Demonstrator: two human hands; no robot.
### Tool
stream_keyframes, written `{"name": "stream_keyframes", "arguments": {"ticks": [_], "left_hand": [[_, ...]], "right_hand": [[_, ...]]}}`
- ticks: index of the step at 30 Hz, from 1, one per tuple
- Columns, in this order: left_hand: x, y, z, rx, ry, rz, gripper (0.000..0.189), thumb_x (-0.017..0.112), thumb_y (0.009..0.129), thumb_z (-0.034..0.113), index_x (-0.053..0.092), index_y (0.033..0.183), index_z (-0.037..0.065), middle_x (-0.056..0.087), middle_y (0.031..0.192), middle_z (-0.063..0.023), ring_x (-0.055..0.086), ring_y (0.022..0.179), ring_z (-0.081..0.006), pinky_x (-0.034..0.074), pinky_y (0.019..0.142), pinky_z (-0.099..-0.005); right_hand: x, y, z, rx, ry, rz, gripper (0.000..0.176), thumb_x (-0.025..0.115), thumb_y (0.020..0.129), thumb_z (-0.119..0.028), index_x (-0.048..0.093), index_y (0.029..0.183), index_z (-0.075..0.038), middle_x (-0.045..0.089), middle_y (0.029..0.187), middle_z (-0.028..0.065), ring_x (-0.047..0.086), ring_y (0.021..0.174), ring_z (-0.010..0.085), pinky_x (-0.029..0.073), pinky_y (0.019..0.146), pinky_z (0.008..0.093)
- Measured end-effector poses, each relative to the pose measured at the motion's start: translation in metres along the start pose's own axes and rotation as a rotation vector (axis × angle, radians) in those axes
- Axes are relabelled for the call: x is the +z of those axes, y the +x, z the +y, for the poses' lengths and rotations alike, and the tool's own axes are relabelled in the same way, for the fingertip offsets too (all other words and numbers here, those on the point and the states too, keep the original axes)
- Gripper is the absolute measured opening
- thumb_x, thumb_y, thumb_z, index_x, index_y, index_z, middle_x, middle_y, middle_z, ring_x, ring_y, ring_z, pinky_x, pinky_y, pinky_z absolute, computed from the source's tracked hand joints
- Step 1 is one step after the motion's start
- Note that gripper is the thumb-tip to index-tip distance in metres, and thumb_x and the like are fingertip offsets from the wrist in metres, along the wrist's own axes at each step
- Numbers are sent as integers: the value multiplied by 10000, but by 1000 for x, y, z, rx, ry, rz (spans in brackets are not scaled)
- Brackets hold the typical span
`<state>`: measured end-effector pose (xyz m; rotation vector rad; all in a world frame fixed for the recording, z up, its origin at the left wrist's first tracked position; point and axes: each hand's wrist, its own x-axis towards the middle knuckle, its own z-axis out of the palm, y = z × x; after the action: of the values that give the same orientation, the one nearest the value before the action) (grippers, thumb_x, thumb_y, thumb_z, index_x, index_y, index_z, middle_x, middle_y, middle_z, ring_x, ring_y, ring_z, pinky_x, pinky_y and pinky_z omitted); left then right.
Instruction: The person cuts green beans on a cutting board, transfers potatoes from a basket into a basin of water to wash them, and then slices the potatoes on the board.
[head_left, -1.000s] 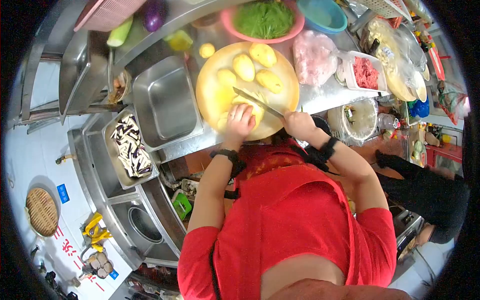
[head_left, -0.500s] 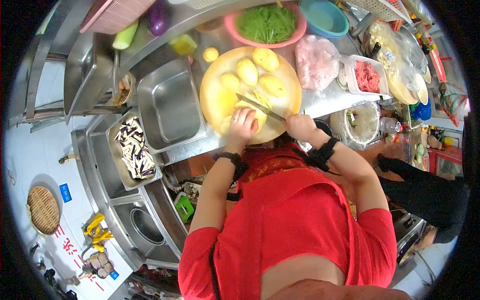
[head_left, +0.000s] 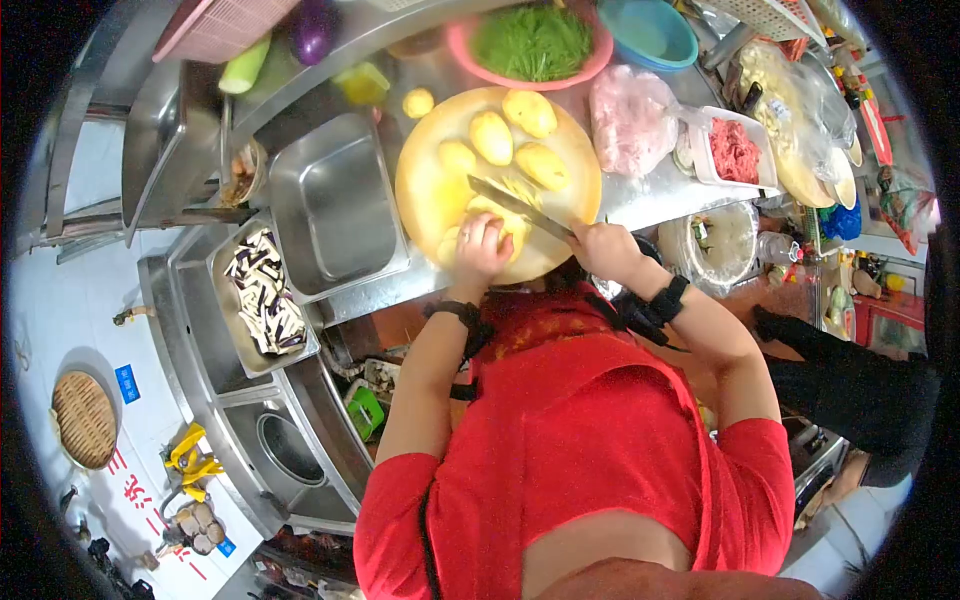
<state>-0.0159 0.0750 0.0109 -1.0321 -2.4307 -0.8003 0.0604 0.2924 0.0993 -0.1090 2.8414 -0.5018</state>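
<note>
My right hand [head_left: 606, 250] is wrapped round the handle of a knife [head_left: 520, 207], whose blade points up and left over the round cutting board [head_left: 420, 170]. Beside the blade, my left hand [head_left: 482, 247] presses with bent fingers on a potato [head_left: 515, 240] near the board's front edge. Cut yellow pieces lie around the blade and by the left fingers. Several whole peeled potatoes [head_left: 491, 138] rest on the far half of the board, and a small one [head_left: 418, 102] sits off its upper left edge.
Left of the board is an empty metal tray [head_left: 338, 210], then a tray of cut eggplant [head_left: 266, 295]. Behind stand a pink bowl of greens [head_left: 530, 45] and blue bowls [head_left: 650, 35]. Bagged meat [head_left: 632, 120] and minced meat [head_left: 735, 152] lie right. Another person's dark-clothed leg [head_left: 850, 400] shows at right.
The knife and my right hand have shifted slightly to the right. My left hand stays on the potato with little movement. The view has shifted slightly.
</note>
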Motion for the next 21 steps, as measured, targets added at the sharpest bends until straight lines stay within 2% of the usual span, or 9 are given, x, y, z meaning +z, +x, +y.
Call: {"name": "stream_keyframes", "arguments": {"ticks": [3,10,13,19,21], "left_hand": [[0,-5,2,5,-5,-2,282,643,699,149,560,943,34,532,983,-129,523,919,-303,436,833,-401],[0,2,2,5,-3,32,310,654,686,139,555,960,32,529,978,-119,517,931,-305,426,849,-404],[-4,-2,6,3,-1,19,298,654,689,144,554,946,32,536,961,-123,526,922,-295,437,833,-396],[-4,5,3,7,-40,29,291,643,691,129,549,946,26,534,948,-124,529,913,-291,435,837,-389],[-4,3,4,-5,-38,7,297,647,686,132,550,945,26,533,952,-124,528,914,-294,433,842,-397]], "right_hand": [[42,8,9,31,-16,-5,233,488,842,-269,563,830,-49,614,652,166,623,597,327,499,527,425],[-3,0,-2,1,-35,-27,218,490,841,-251,552,816,-43,626,668,147,632,601,300,507,538,412],[30,7,-1,30,-73,-23,218,488,846,-253,557,796,-52,627,675,147,630,597,302,505,532,409],[0,5,1,-33,-70,-60,225,462,853,-238,532,875,-25,623,662,152,627,585,304,503,521,399],[11,3,0,-53,-65,-53,231,455,855,-237,526,890,-20,621,654,152,626,582,303,503,522,397]]}}
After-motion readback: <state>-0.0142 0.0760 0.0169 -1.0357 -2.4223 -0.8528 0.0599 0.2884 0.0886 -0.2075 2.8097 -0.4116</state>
